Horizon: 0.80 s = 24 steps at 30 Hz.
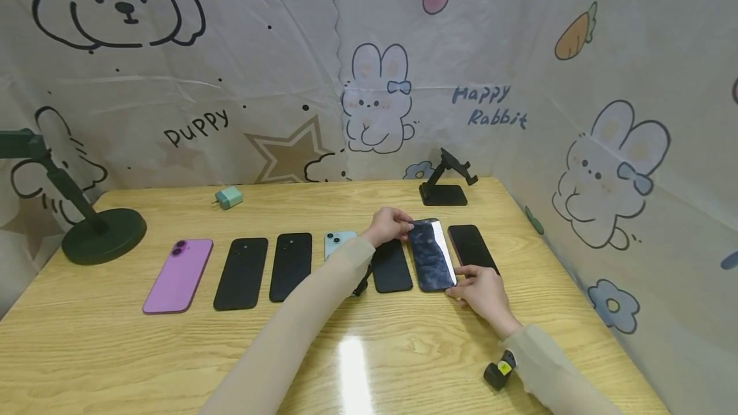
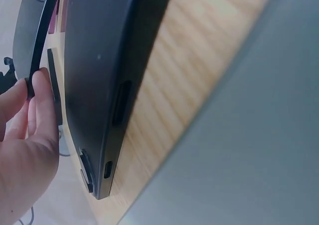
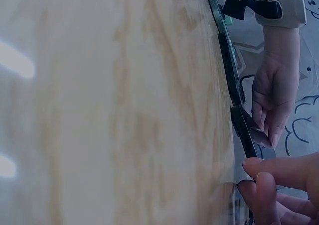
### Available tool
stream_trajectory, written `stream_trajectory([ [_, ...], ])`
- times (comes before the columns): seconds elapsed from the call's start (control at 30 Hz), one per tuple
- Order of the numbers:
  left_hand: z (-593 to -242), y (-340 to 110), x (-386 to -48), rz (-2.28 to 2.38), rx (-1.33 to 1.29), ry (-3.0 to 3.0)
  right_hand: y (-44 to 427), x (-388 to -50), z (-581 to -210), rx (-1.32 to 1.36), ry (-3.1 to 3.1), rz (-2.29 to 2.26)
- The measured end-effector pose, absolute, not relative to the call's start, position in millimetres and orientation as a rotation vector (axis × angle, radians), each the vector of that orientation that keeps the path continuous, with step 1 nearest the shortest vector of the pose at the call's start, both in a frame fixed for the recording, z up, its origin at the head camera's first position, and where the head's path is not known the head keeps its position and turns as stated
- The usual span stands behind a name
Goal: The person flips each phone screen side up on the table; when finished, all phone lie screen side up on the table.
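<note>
A dark phone [image 1: 431, 258] with a glossy, reflecting face is held between both hands, in the row's right part. My left hand [image 1: 389, 226] pinches its upper left corner; in the left wrist view the thumb and fingers of the left hand [image 2: 30, 130] grip the edge of the tilted phone [image 2: 31, 31]. At its lower right corner, my right hand [image 1: 481, 293] pinches the edge. The right wrist view shows the right hand [image 3: 279, 187] with thumb and finger at the phone's edge. Black phones lie on either side, one [image 1: 392, 268] left, one [image 1: 473, 248] right.
Further left on the table [image 1: 230, 364] lie a pink phone [image 1: 179, 277], two black phones and a light blue phone [image 1: 336, 241] partly behind my left sleeve. A black stand [image 1: 444, 195], a green charger [image 1: 229, 197] and a dark green lamp base [image 1: 105, 235] stand towards the back.
</note>
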State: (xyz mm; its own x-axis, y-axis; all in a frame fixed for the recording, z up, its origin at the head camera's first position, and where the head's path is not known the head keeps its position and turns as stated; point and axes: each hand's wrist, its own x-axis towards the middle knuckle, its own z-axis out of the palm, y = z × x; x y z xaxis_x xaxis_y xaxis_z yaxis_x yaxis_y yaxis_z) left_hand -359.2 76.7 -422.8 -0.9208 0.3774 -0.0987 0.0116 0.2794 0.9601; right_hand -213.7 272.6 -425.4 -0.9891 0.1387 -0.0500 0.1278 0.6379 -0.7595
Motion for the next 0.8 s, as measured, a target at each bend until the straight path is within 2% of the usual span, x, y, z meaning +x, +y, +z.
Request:
stream_trajectory([
  [0.27, -421, 73, -360, 1.593, 0.356, 2.342, 271, -215, -427, -0.228, -2.816, 1.281],
  [0.63, -420, 77, -362, 1.296, 0.504, 2.520, 271, -218, -428, -0.191, -2.821, 1.205],
  [0.77, -429, 80, -371, 1.189, 0.534, 2.565, 271, -219, -427, -0.203, -2.841, 1.174],
  [0.8, -442, 81, -381, 1.189, 0.571, 2.576, 272, -220, -427, -0.209, -2.845, 1.174],
])
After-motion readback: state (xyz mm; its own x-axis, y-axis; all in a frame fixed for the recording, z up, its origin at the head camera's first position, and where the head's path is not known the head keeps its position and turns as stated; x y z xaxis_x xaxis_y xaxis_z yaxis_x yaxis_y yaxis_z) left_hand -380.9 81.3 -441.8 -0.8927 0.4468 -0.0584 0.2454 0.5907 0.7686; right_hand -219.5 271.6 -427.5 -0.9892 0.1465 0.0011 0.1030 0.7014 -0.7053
